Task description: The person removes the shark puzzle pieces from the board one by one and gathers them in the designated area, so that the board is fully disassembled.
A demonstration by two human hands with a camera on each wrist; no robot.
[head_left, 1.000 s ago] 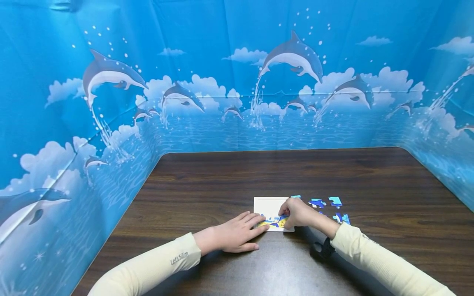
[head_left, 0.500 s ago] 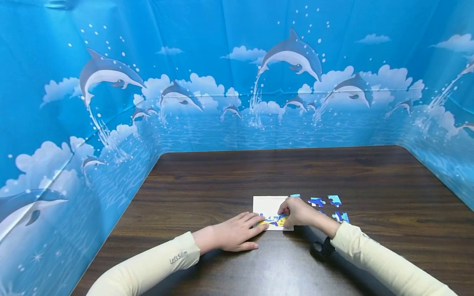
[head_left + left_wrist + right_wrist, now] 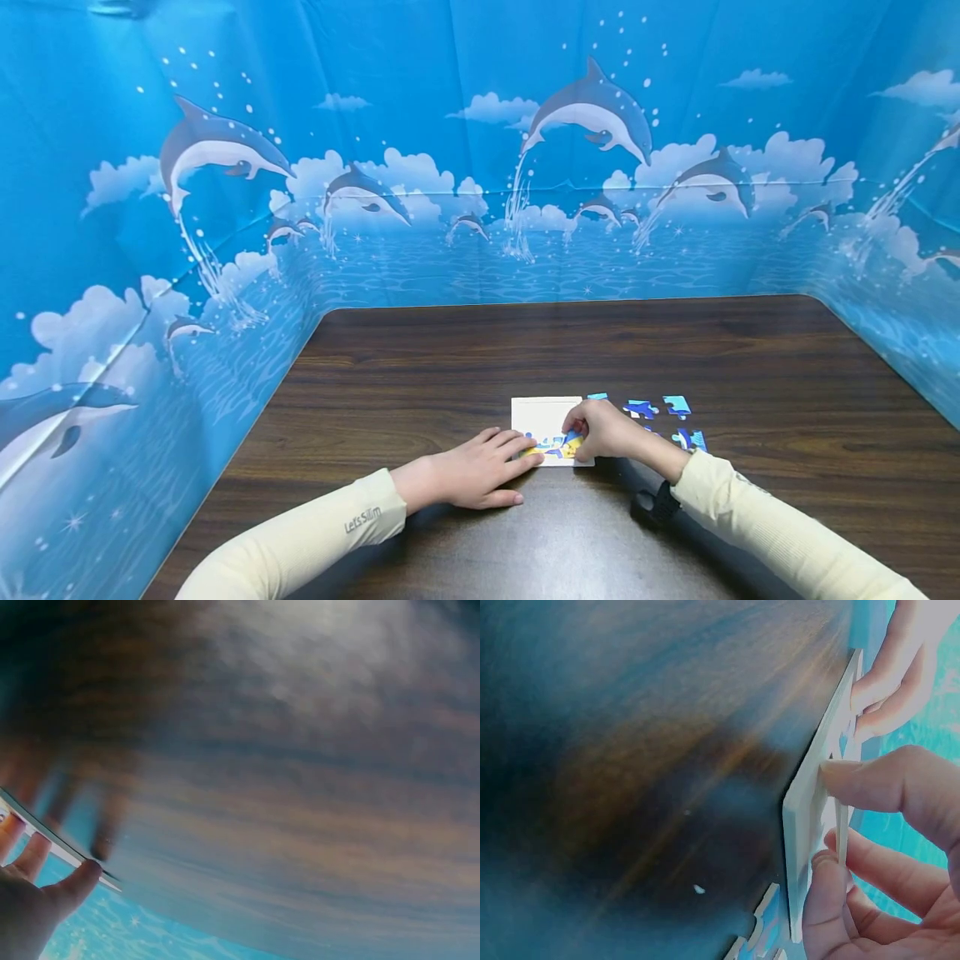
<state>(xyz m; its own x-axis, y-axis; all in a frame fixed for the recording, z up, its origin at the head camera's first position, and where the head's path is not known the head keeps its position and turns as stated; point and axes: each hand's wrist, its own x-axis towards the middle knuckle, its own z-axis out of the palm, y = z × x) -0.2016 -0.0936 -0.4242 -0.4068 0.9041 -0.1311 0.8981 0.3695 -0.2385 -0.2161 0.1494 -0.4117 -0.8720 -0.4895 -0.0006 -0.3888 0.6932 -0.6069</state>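
A white puzzle tray (image 3: 546,408) lies on the table, with blue and yellow jigsaw pieces (image 3: 553,444) along its near side. My left hand (image 3: 478,472) rests on the tray's near left part, its fingers spread and covering some of those pieces. At the near right corner, my right hand (image 3: 606,430) pinches a puzzle piece (image 3: 842,836) between thumb and fingers. In the right wrist view that piece stands edge-on and tilted against the tray (image 3: 799,825). Whether it sits in its place cannot be seen. The left wrist view catches only part of the left hand (image 3: 37,896) at the tray's edge.
Several loose blue puzzle pieces (image 3: 677,406) lie right of the tray, beyond the right hand and beside its forearm. A black band (image 3: 658,503) hangs at the right wrist. A blue dolphin-print curtain (image 3: 450,250) surrounds the dark wooden table (image 3: 420,367).
The piece under my right fingers has shifted slightly and shows more yellow and blue beside the fingertips. Both hands stay at nearly the same spots, and the left hand keeps still.
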